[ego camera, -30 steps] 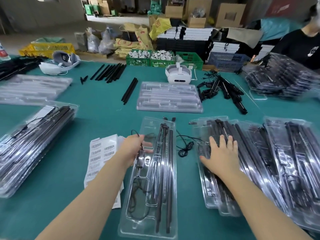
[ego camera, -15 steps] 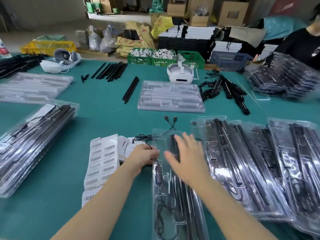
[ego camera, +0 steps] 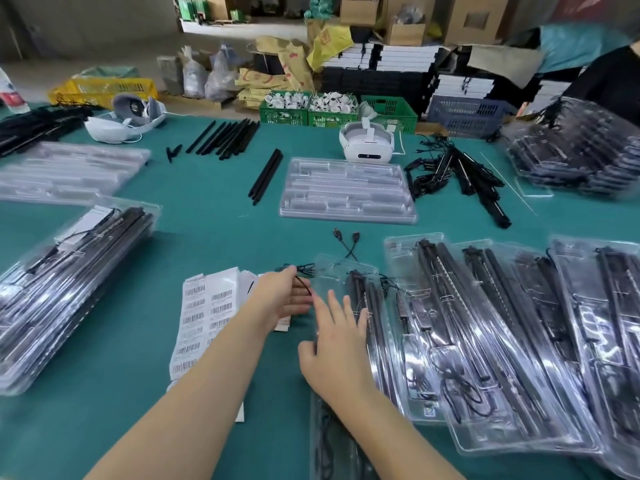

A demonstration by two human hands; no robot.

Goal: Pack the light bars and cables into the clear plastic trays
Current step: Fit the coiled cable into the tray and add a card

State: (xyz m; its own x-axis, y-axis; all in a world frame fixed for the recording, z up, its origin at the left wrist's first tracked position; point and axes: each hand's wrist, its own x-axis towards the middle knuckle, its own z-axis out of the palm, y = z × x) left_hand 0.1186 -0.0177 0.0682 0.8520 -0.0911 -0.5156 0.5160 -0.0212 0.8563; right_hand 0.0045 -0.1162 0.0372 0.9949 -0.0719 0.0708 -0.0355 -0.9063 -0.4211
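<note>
Tray in hand (ego camera: 367,327) sits on the green bench (ego camera: 214,233) front-centre, light bars (ego camera: 363,299) already seated, its right edge tucked against the row of filled trays (ego camera: 502,341). Right hand (ego camera: 337,355) lies flat on it, fingers (ego camera: 336,306) straight and spread, gripping nothing, just pressing. Left hand (ego camera: 285,299) hovers at the tray's top-left corner, fingers loosely extended, touching the loose cable (ego camera: 304,282); can't tell if it's pinched. Two cable plugs (ego camera: 346,235) lie on the bench beyond the tray, so cable isn't fully stowed. Risks, my read: cable loop stays outside the pocket and snags or gets trapped under the next tray; pressing flat on thin plastic could pop a bar out of its channel; the slack could drag the label sheets (ego camera: 204,317) lying just left. Empty trays (ego camera: 346,192) further back, with spare bars (ego camera: 265,176) beside them.
</note>
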